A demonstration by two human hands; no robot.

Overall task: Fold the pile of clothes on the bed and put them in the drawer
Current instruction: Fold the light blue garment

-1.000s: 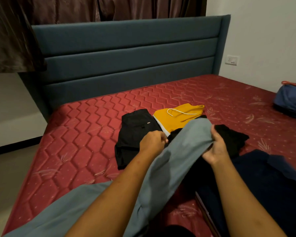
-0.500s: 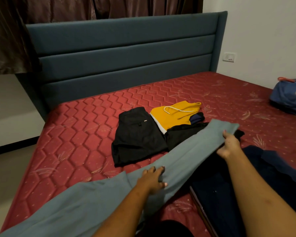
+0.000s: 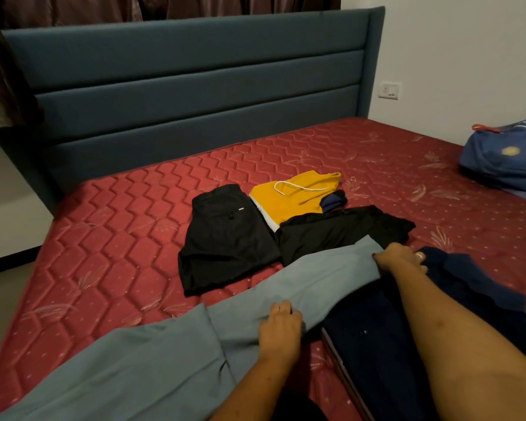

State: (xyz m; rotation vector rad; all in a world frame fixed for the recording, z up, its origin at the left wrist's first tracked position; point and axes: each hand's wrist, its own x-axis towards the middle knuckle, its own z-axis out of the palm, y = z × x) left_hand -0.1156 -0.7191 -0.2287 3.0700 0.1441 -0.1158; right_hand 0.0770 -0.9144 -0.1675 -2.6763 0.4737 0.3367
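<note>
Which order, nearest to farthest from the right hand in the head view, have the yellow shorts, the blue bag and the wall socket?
From the right hand:
1. yellow shorts, just ahead, leftward.
2. blue bag, at the far right.
3. wall socket, farthest back, up high.

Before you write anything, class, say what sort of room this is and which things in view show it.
Most likely a bedroom: a padded blue headboard stands behind a red quilted mattress, clothes such as the grey-blue trousers lie spread on it, and dark curtains hang behind.
</note>
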